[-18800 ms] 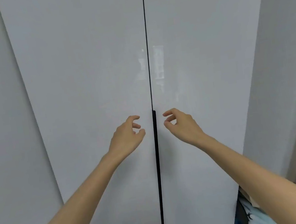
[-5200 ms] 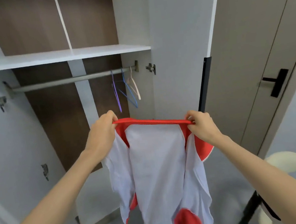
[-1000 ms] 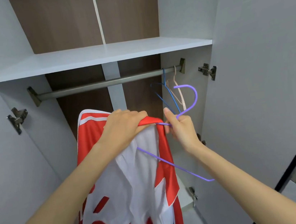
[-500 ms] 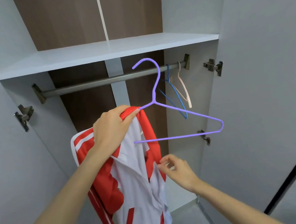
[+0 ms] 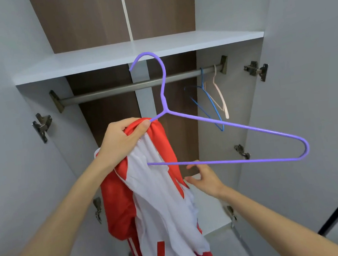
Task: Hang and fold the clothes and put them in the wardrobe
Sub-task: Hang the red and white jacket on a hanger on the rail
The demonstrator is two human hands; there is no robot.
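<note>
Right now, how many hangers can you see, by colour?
Purple hanger: 1
Blue hanger: 1
Pink hanger: 1
Total: 3

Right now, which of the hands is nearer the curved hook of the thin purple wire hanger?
Left. The left hand grips the red and white jacket over the purple hanger, just below its hook; the right hand hangs lower, open, beside the bottom bar.
</note>
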